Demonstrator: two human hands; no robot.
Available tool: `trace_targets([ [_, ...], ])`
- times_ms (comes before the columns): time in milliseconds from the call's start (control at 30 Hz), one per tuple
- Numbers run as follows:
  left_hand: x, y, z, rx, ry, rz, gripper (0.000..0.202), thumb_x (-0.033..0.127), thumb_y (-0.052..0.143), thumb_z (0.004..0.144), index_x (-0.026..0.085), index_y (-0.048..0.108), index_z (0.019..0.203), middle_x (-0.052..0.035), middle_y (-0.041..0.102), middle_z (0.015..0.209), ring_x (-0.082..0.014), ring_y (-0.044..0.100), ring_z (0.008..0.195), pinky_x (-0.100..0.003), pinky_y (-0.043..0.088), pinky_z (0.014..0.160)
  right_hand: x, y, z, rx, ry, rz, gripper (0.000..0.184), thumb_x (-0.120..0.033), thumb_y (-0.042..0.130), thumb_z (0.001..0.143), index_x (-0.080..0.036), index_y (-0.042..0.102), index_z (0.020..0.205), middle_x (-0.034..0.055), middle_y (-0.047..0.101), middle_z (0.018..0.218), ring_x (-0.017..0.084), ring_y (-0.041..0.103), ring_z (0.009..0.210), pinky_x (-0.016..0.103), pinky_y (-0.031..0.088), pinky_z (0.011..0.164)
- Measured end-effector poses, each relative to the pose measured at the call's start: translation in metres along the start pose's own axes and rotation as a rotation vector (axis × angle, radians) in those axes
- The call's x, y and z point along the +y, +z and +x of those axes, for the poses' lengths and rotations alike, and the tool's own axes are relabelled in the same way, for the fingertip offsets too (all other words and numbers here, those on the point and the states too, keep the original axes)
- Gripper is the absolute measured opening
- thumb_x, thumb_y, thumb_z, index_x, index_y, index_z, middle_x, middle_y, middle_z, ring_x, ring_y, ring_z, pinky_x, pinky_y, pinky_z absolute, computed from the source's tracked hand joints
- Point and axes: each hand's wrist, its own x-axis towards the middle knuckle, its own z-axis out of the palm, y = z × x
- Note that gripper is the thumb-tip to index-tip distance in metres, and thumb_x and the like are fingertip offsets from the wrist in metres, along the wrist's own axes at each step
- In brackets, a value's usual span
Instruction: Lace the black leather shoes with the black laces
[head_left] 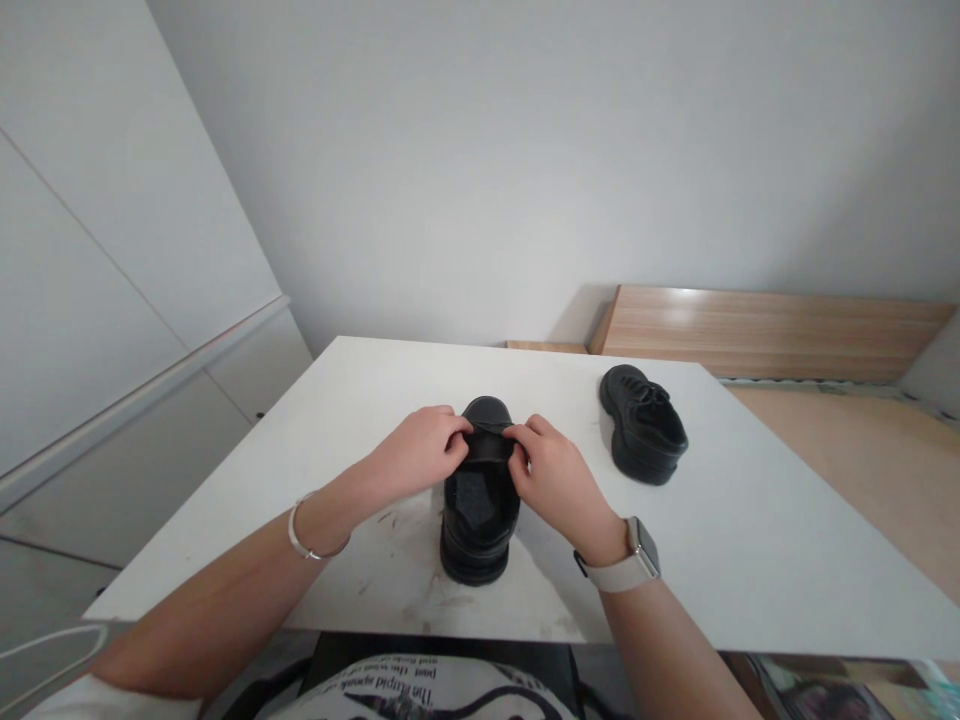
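Squarely in the middle of the white table [750, 520] stands a black shoe [480, 510], heel toward the person and toe pointing away; both hands meet over its top. Its opening shows a dark, speckled insole; the tongue or upper flap (which of the two I cannot tell) is pulled up between the fingers. The left hand [420, 450] pinches that flap from its own side, fingers curled and closed on the material; a thin silver bracelet [304, 535] circles its wrist. The right hand [555, 475] grips the same flap from the opposite side, thumb and fingertips pressed together on it; a pale-strapped watch [630, 560] sits on that wrist. A second black shoe [643, 425] lies well apart on the table's far right part, untouched, laces visible on top; scuff marks darken the tabletop around the near shoe. Behind the table runs a light wooden panel [765, 325] against the grey wall.
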Motion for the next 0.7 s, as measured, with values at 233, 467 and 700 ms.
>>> trace_targets([
  [233, 0.0, 0.006, 0.012, -0.066, 0.03, 0.177, 0.018, 0.012, 0.053, 0.087, 0.016, 0.069, 0.079, -0.0093, 0.069, 0.081, -0.0263, 0.066, 0.077, -0.036, 0.05, 0.07, -0.014, 0.001, 0.009, -0.046, 0.018, -0.286, 0.021, -0.008, 0.047, 0.095, -0.017, 0.066, 0.093, 0.011, 0.063, 0.091, 0.019, 0.061, 0.07, 0.03, 0.039, 0.057],
  [467, 0.012, -0.027, 0.008, 0.248, 0.141, -0.098, 0.012, 0.012, 0.057, 0.089, 0.017, 0.065, 0.082, -0.0031, 0.065, 0.081, -0.0176, 0.061, 0.074, -0.028, 0.045, 0.067, -0.026, -0.012, 0.022, 0.201, -0.069, -0.006, 0.009, -0.012, 0.048, 0.096, -0.019, 0.053, 0.094, 0.008, 0.062, 0.09, 0.02, 0.06, 0.078, 0.029, 0.04, 0.06],
  [700, 0.025, -0.105, 0.004, 0.954, 0.335, -0.546, 0.008, 0.022, 0.07, 0.092, 0.017, 0.066, 0.088, 0.0039, 0.06, 0.072, -0.0069, 0.055, 0.058, -0.021, 0.041, 0.054, -0.056, -0.072, 0.037, 0.731, -0.283, 0.751, 0.001, -0.024, 0.05, 0.099, -0.023, 0.049, 0.1, 0.0007, 0.059, 0.093, 0.011, 0.058, 0.074, 0.026, 0.048, 0.064],
])
